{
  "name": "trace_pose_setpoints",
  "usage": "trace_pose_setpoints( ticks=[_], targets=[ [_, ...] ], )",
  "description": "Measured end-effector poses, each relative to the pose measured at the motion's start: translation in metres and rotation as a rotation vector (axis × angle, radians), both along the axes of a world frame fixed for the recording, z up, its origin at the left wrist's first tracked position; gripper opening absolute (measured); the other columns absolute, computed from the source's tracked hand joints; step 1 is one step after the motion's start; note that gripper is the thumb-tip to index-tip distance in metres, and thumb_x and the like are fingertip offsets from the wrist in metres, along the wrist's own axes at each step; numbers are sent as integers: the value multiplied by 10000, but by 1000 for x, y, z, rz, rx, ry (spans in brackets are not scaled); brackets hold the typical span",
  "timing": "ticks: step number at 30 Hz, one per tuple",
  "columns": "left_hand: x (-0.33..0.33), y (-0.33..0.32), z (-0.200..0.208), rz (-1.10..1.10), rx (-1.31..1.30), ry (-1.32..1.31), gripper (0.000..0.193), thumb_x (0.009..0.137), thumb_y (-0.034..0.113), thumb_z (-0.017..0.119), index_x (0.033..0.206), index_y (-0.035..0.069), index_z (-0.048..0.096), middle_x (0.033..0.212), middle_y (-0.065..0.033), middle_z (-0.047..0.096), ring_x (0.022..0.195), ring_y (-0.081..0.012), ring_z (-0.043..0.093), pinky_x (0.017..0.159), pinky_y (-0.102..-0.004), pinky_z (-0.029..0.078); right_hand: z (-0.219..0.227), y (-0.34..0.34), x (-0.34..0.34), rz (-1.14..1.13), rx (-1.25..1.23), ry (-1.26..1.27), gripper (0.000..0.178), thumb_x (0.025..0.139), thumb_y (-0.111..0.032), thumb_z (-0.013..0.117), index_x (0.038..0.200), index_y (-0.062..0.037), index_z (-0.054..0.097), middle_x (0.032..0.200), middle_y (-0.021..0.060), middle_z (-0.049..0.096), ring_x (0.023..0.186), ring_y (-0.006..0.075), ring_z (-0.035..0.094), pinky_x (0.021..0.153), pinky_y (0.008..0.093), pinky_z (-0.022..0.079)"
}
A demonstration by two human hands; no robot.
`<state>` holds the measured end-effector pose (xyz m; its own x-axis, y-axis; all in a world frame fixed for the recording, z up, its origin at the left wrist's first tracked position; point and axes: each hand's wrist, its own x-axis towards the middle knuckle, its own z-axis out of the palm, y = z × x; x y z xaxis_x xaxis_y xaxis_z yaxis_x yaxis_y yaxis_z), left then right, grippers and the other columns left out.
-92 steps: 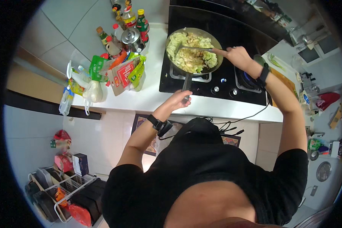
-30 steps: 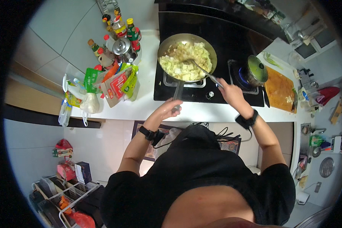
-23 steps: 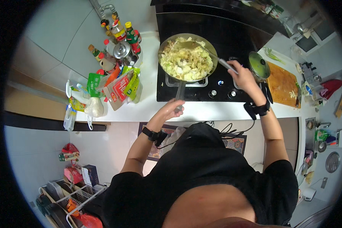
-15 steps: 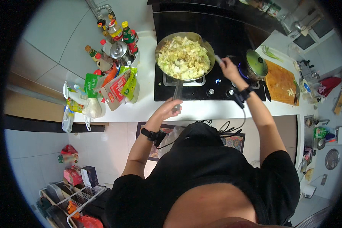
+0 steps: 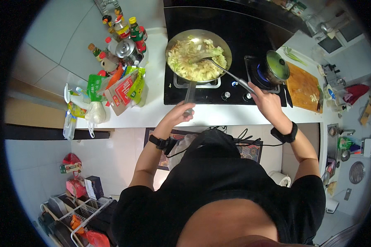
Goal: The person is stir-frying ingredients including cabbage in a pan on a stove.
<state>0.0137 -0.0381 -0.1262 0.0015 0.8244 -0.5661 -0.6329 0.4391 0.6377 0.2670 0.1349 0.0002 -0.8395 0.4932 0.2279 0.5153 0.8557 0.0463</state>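
Observation:
My left hand (image 5: 181, 113) is closed round the handle of a wide frying pan (image 5: 223, 41) on the left burner. Chopped cabbage (image 5: 185, 59) fills much of the pan, with the bare metal showing at its far side. My right hand (image 5: 268, 103) grips the end of a long-handled spatula (image 5: 235, 78). The spatula's dark head reaches into the cabbage near the middle of the pan and is partly buried there.
On the right burner, over a blue flame, sits a pot with a glass lid (image 5: 278, 66). Farther right lies a wooden cutting board (image 5: 303, 86) beside a knife (image 5: 289, 97). Bottles (image 5: 137, 35), a steel canister (image 5: 127, 50) and food packets (image 5: 121, 92) crowd the counter at left.
My right hand has come back toward me, and the spatula now slants into the pan from the right. The cabbage has shifted toward the near side. My left hand keeps its grip.

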Motion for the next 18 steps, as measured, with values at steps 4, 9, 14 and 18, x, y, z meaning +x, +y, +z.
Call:
trace_pose_setpoints(
  ticks=[4, 9, 14, 18],
  targets=[
    [0, -2, 0, 16, -17, 14, 246, 782, 195, 592, 894, 73, 410, 677, -67, 508, 476, -124, 466, 363, -210, 316, 22, -10, 14, 11, -9, -7, 388, 774, -214, 586, 1151, -174, 506, 498, 82, 543, 445, 255, 556, 403, 353, 435],
    [3, 0, 5, 3, -1, 20, 213, 817, 198, 559, 862, 85, 384, 639, -52, 509, 452, -109, 457, 340, -191, 308, -25, 17, -14, -17, -72, 14, 289, 799, -235, 550, 1074, -158, 509, 559, 123, 569, 501, 300, 575, 445, 390, 461],
    [1, 0, 5, 14, 18, -13, 190, 826, 181, 547, 850, 82, 387, 645, -53, 509, 463, -110, 454, 345, -197, 322, -25, 35, -52, -160, -130, 95, 253, 808, -225, 542, 1045, -148, 500, 636, 154, 594, 593, 332, 594, 508, 433, 471],
    [-1, -4, 1, 35, 19, -17, 196, 828, 184, 548, 850, 79, 384, 654, -58, 509, 461, -112, 452, 348, -198, 334, -7, 51, -52, -200, -239, 241, 230, 825, -213, 519, 1033, -120, 489, 719, 167, 607, 671, 373, 585, 570, 458, 467]
  ],
)
